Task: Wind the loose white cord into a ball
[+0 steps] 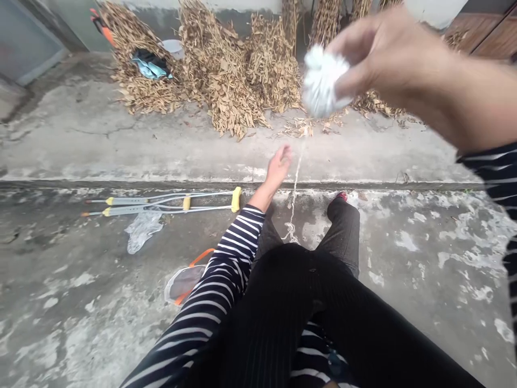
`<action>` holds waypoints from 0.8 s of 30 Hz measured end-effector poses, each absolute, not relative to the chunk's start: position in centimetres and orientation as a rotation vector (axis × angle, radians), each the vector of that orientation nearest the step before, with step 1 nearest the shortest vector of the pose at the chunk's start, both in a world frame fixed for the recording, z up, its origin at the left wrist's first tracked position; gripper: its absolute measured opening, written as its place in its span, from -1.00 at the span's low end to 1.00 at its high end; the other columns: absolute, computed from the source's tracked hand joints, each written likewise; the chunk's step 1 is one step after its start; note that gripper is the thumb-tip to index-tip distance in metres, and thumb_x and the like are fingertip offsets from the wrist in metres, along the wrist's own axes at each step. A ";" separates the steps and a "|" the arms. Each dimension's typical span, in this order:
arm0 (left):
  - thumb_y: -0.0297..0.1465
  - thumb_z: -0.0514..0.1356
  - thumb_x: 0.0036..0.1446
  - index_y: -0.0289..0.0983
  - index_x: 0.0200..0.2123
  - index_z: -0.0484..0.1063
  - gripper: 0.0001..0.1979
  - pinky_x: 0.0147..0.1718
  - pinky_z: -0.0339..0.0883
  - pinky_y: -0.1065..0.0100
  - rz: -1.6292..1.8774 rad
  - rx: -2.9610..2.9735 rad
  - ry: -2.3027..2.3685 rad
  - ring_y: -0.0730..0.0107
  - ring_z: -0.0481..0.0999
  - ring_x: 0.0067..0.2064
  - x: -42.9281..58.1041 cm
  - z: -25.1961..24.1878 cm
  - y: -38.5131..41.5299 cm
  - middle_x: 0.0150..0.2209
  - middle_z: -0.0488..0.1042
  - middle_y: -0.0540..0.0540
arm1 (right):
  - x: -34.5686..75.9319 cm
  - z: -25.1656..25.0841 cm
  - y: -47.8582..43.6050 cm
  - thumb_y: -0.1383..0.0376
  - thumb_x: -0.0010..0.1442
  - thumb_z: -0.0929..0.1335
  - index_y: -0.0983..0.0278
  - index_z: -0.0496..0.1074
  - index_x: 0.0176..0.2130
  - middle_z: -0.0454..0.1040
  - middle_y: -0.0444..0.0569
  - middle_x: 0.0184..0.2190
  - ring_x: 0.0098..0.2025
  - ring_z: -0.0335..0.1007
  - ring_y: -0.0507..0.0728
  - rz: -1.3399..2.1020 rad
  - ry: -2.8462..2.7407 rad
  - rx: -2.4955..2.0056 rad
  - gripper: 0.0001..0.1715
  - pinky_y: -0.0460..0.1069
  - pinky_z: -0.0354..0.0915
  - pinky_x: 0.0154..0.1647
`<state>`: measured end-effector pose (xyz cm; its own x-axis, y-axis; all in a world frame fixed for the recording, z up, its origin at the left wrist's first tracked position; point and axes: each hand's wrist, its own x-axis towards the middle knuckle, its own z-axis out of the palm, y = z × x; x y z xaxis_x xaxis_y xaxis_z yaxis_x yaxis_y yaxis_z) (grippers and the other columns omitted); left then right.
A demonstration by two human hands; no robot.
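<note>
The right hand [388, 59] is closest to the lens and slightly blurred. Its grip is clamped, thumb and fingers together, on a fluffy white fibre ball [321, 81] held in the air at upper centre. A thin, twisted white strand [297, 180] runs down from the ball, crosses a concrete ledge [363, 185] and gathers in a loose tangle near the knee of the black pinstriped trousers [343, 226].

The left hand [278, 167] extends from a black-and-white striped sleeve [226, 269]. Its grip is apart, fingers spread and holding nothing, just beside the strand at the ledge.

The rough concrete floor [404, 269] carries pale, flaking patches. To the left lie a pair of aluminium crutches [161, 203] with yellow handles, a crumpled clear plastic bag [143, 230] and a clear bag with orange trim [186, 283].

Beyond the ledge, brittle brown dried plant stalks [218, 70] are heaped against a wall [242, 8], with a dark-and-blue cloth [150, 63] on them. Open concrete spans the area between stalks and ledge.
</note>
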<state>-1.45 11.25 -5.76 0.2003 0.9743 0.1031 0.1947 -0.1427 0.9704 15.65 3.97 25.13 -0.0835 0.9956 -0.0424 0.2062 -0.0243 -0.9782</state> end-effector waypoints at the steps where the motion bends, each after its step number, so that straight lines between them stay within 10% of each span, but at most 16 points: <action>1: -0.19 0.14 0.41 -0.19 0.31 0.30 -0.53 0.33 0.22 0.15 1.184 1.507 1.003 0.19 0.38 0.37 -1.0 -3.5 11.9 0.29 0.43 -0.22 | 14.9 24.4 3.9 0.72 0.00 0.49 0.47 0.58 -0.22 0.58 -0.01 -0.26 -0.31 0.51 -0.02 1.122 -1.497 -1.416 -0.66 -0.20 0.40 -0.45; 11: -0.05 0.10 0.40 -0.29 -0.17 0.50 -0.58 0.00 0.43 0.28 1.015 1.484 0.714 0.43 0.58 -0.33 2.7 2.8 4.2 -0.48 0.54 0.01 | 14.5 17.8 6.7 0.67 0.07 0.40 0.44 0.52 -0.30 0.58 -0.17 -0.47 -0.38 0.53 0.00 1.110 -1.158 -1.290 -0.79 -0.06 0.53 -0.31; 17: -0.05 0.14 0.36 -0.32 -0.28 0.48 -0.57 0.04 0.39 0.26 0.642 1.548 0.544 0.34 0.61 -0.24 0.3 0.2 3.2 -0.41 0.61 -0.10 | 17.1 16.0 8.3 0.65 -0.09 0.50 0.35 0.46 -0.43 0.51 -0.35 -0.53 -0.46 0.39 -0.15 0.805 -1.103 -1.281 -0.71 -0.23 0.29 -0.49; 24: -0.23 0.21 0.29 -0.30 -0.31 0.54 -0.74 0.16 0.39 0.16 0.362 1.658 0.976 0.16 0.62 -0.03 -4.3 -6.6 4.3 -0.27 0.64 -0.16 | 19.3 18.8 6.2 0.54 0.10 0.39 0.29 0.47 -0.22 0.61 -0.20 -0.37 -0.26 0.50 -0.06 0.899 -1.232 -1.072 -0.76 -0.10 0.48 -0.10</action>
